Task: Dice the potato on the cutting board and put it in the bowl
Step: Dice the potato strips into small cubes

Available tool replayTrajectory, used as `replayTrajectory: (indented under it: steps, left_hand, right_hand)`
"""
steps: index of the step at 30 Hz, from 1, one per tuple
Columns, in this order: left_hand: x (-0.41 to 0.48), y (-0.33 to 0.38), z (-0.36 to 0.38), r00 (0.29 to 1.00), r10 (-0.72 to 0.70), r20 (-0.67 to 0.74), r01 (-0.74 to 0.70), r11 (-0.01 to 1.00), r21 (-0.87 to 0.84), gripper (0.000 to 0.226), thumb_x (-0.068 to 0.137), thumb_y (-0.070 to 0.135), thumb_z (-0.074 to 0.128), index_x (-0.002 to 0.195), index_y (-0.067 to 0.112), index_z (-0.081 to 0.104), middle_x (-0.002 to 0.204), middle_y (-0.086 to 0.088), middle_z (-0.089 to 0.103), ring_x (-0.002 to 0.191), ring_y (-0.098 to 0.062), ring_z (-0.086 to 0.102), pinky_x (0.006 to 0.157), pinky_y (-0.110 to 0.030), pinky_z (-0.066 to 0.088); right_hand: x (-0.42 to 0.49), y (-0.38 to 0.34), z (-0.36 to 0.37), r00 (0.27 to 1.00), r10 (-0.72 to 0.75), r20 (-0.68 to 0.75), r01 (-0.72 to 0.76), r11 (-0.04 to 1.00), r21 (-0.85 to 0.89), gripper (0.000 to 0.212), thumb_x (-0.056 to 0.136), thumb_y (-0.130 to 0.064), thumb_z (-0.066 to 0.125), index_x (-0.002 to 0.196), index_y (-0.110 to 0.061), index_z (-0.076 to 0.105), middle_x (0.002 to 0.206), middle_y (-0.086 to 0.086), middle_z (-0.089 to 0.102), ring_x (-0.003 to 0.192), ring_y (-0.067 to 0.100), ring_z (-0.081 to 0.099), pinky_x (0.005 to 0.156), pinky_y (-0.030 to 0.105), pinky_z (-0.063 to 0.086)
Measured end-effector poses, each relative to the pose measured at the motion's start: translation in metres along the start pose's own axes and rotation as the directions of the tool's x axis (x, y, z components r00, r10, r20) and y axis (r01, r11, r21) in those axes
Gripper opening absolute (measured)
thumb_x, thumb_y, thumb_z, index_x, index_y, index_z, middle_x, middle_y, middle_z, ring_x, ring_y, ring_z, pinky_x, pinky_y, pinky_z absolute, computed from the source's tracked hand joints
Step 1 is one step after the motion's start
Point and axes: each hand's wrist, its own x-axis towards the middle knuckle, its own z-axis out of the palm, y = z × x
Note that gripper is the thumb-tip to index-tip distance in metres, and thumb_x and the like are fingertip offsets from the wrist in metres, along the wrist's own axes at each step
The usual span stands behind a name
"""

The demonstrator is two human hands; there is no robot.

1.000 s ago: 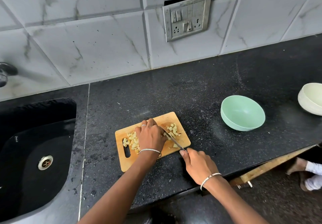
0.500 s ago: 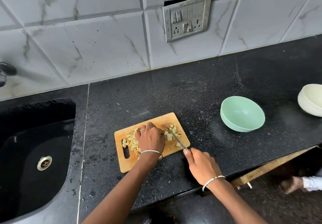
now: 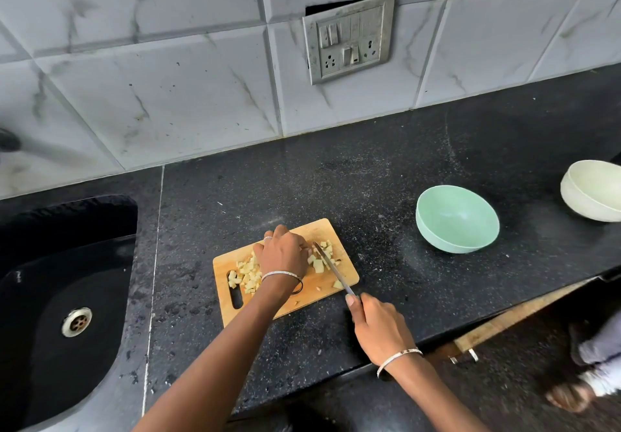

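One wide-angle view, worn on the person's head, looks forward and steeply down from close above the black table (image 3: 369,169). The cutting board (image 3: 309,300) lies just below centre; the tiled wall (image 3: 168,78) fills the top, the sink (image 3: 67,263) the left, floor (image 3: 521,381) the lower right.

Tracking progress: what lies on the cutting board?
Diced potato heaped either side of the left hand, and the knife blade, held by the right hand. Whatever sits under the left hand is covered.

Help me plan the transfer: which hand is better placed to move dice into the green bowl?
Left, probably: the left hand holds the potato pieces, while the right hand grips the knife, though the green bowl sits rightward.
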Motion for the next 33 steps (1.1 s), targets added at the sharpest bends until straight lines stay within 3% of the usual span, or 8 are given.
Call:
replayTrajectory:
  steps: [10,19,26,33]
  left_hand:
    - [-0.005,0.004,-0.011,0.981,0.161,0.107,-0.169,0.983,0.068,0.013,0.083,0.04,0.068,0.096,0.043,0.069,0.112,0.004,0.048,0.111,-0.023,0.045,0.091,-0.042,0.035]
    - [-0.013,-0.001,-0.01,0.968,0.241,0.067,-0.248,0.96,0.127,0.017,0.08,0.045,0.07,0.096,0.04,0.068,0.116,0.005,0.044,0.111,-0.021,0.043,0.091,-0.04,0.037]
    - [-0.013,-0.011,-0.013,0.986,0.163,0.037,-0.167,0.977,0.133,0.025,0.079,0.041,0.066,0.103,0.035,0.067,0.124,0.004,0.045,0.117,-0.024,0.042,0.093,-0.041,0.035]
    - [-0.012,-0.006,-0.002,0.992,0.124,-0.016,-0.118,0.969,0.217,0.02,0.08,0.039,0.061,0.093,0.028,0.072,0.115,0.002,0.05,0.112,-0.025,0.044,0.088,-0.041,0.037]
  right_hand:
    - [-0.003,-0.006,0.003,1.0,0.013,-0.02,-0.013,1.0,-0.001,0.04,0.102,-0.049,0.024,0.095,-0.02,0.05,0.099,0.01,0.067,0.096,0.036,0.063,0.068,0.039,0.038]
    - [-0.004,-0.009,0.005,1.0,0.007,-0.02,-0.007,0.999,-0.034,0.037,0.102,-0.05,0.026,0.094,-0.021,0.048,0.098,0.01,0.066,0.094,0.037,0.064,0.064,0.038,0.037]
    - [-0.003,-0.014,0.006,1.0,0.017,-0.01,-0.018,0.999,-0.049,0.041,0.102,-0.05,0.026,0.098,-0.018,0.051,0.099,0.01,0.066,0.097,0.036,0.063,0.065,0.038,0.038]
    - [-0.001,-0.017,0.008,1.0,0.017,0.024,-0.016,0.999,-0.029,0.035,0.102,-0.049,0.026,0.089,-0.021,0.043,0.101,0.011,0.067,0.097,0.038,0.063,0.065,0.038,0.037]
